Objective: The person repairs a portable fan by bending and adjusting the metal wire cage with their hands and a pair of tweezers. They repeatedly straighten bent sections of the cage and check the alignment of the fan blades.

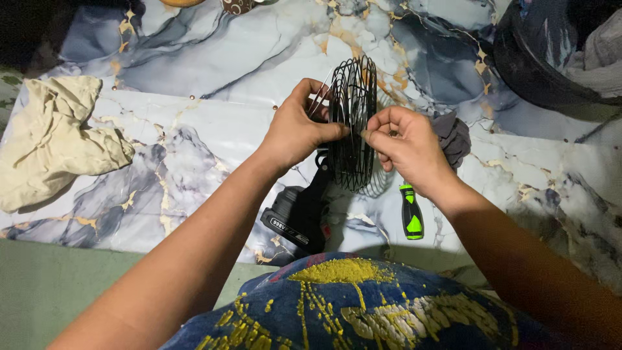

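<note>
Fan (350, 129), one, black, small, stands on its edge mid-sheet, wire guard held between both hands. Left hand (299, 126) grips the guard's left side, thumb pressed across the wires, fingers closed on it. Right hand (405, 146) pinches the guard's right rim, thumb and fingers closed on the wire. Fan's black base (299, 219) sits below, toward the person, touching the sheet. One screwdriver (410, 212), green and black handle, lies just beside the right wrist, apart from the fan. One grey rag (455, 137) is behind the right hand. One cream cloth (55, 139) is far left, well apart, at the sheet edge. One dark tub (538, 71) sits top right. Marble-pattern sheet (194, 142): open room left of the fan; near edge runs under the forearms.
</note>
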